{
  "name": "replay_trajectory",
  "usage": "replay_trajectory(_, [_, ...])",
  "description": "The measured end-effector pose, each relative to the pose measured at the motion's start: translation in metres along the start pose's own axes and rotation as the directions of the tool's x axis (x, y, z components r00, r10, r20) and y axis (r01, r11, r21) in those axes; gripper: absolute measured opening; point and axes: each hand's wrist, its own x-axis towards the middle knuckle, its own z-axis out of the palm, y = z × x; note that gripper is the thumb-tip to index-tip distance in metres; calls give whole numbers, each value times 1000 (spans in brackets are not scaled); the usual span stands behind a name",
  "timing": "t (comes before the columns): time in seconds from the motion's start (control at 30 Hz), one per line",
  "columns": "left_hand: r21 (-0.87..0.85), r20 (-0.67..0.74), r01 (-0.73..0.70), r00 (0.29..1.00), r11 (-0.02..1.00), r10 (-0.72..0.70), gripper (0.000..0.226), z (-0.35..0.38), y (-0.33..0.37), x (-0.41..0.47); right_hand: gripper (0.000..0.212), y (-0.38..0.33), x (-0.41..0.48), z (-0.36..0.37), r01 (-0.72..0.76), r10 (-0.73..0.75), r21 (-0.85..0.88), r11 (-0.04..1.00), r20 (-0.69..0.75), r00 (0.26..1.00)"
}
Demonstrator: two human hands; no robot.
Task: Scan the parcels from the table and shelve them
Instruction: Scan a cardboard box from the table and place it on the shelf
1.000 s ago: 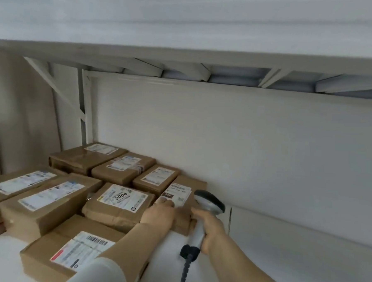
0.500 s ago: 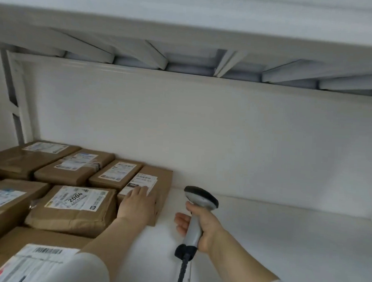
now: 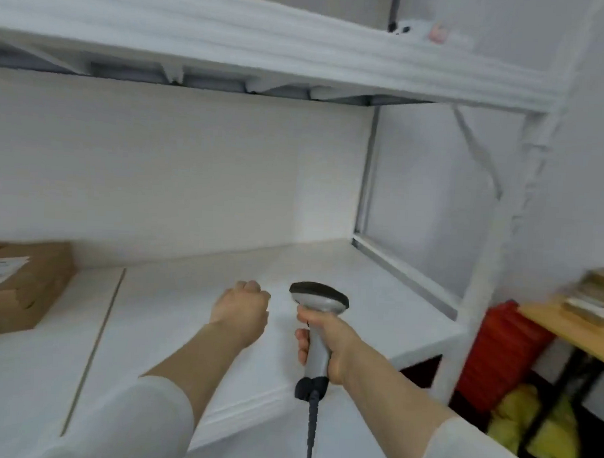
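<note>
My right hand [image 3: 326,338] grips the handle of a grey barcode scanner [image 3: 319,299], its head pointing away over the white shelf board [image 3: 190,328]. My left hand [image 3: 242,311] hovers just left of the scanner with its fingers curled and nothing in it. One brown cardboard parcel [image 3: 21,287] with a white label lies on the shelf at the far left, well apart from both hands. The other parcels are out of view.
A white shelf level [image 3: 267,62] runs overhead, and a white upright post [image 3: 495,256] closes the shelf at the right. Beyond it stand a red object [image 3: 500,354], yellow bags [image 3: 542,427] on the floor and a wooden table [image 3: 575,327] with blurred parcels.
The view has swung right, so most parcels have left the frame. My left hand has come off the labelled parcel and curled up beside the scanner. My right hand still holds the scanner.
</note>
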Motion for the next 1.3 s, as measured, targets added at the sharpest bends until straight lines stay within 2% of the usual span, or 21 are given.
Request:
replay_trajectory(0.13, [2, -12, -251, 968, 968, 251, 38, 4, 148, -6, 19, -3, -68, -135, 64, -49, 80, 995, -176, 983])
replay_trajectory(0.27, [-43, -25, -444, 896, 895, 443, 36, 7, 294, -20, 15, -3, -142, -262, 138, -88, 105, 985, -381, 921])
replay_trajectory(0.43, [-52, -38, -663, 748, 746, 662, 38, -1, 452, -41, 19, -3, -239, -385, 257, -115, 168, 952, -582, 805])
replay_trajectory(0.6, [-43, -46, -815, 579, 577, 814, 39, -8, 586, -59, 15, 6, -308, -480, 346, -60, 256, 903, -721, 690])
replay_trajectory(0.8, [-52, -6, -911, 409, 408, 913, 41, 0, 726, -62, 9, 5, -351, -587, 434, -9, 258, 863, -852, 524])
replay_trajectory(0.93, [-121, 9, -935, 334, 332, 943, 42, 5, 813, -34, 9, -18, -353, -661, 484, 17, 238, 842, -908, 418])
replay_trajectory(1.13, [-173, 18, -927, 336, 334, 942, 47, 3, 937, 41, 7, -81, -340, -772, 524, 30, 256, 812, -915, 402])
replay_trajectory(1.3, [-218, 107, -916, 319, 336, 942, 48, 16, 1026, 67, 5, -89, -348, -848, 551, 70, 278, 787, -927, 369])
